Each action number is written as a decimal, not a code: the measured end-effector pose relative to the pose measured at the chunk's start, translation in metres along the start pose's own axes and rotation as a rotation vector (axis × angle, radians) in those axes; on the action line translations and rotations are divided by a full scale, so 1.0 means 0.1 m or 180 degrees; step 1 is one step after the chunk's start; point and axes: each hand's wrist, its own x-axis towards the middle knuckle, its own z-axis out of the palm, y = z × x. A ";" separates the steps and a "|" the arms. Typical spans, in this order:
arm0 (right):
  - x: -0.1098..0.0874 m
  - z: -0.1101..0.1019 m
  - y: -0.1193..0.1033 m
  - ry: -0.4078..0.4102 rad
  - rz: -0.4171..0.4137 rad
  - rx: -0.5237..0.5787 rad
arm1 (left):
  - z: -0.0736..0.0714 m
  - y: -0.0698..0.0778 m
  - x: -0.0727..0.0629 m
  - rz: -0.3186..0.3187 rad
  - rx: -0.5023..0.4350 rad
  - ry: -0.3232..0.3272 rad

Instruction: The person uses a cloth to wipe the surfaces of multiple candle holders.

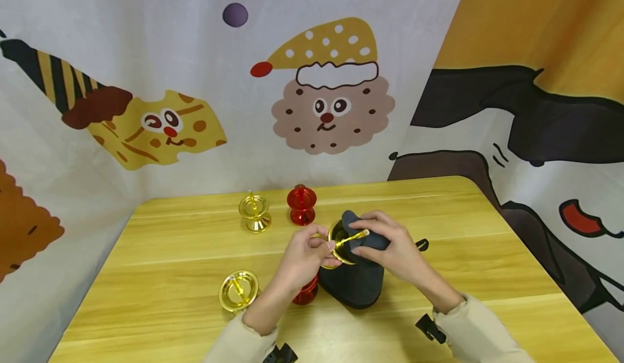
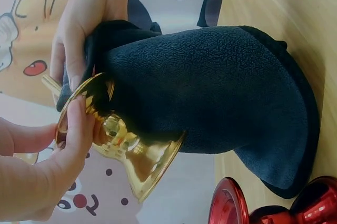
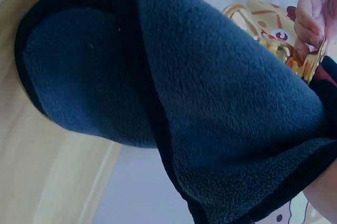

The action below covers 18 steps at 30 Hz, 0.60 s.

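Note:
Over the middle of the table, my left hand (image 1: 303,257) pinches a shiny gold candle holder (image 2: 145,163) by the rim of its dish. The holder is tilted, its spike (image 1: 358,235) pointing toward my right hand (image 1: 397,246). That hand grips a dark blue fleecy cloth (image 2: 210,87) with a black edge and presses a fold of it to the dish. The rest of the cloth hangs down to the tabletop. In the right wrist view the cloth (image 3: 226,82) hides most of the holder.
On the wooden table (image 1: 170,254), a gold candle holder (image 1: 254,211) and a red one (image 1: 302,205) stand at the back. Another gold holder (image 1: 239,291) is left of my left wrist. A second red holder (image 1: 306,293), partly hidden, is beside the cloth. A printed curtain hangs behind.

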 end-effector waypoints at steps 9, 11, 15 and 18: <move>-0.01 0.04 0.05 -0.0020 -0.0127 0.0126 | 0.01 -0.04 0.01 -0.0024 0.0009 -0.0049; -0.02 0.04 0.06 -0.0028 -0.0127 0.0168 | 0.01 -0.06 0.02 -0.0068 -0.0049 -0.0045; -0.03 0.02 0.07 -0.0047 -0.0100 0.0217 | 0.02 -0.09 0.02 -0.0212 -0.0215 -0.0035; -0.03 0.00 0.07 -0.0064 -0.0033 0.0244 | 0.02 -0.10 0.01 -0.0287 -0.0368 -0.0059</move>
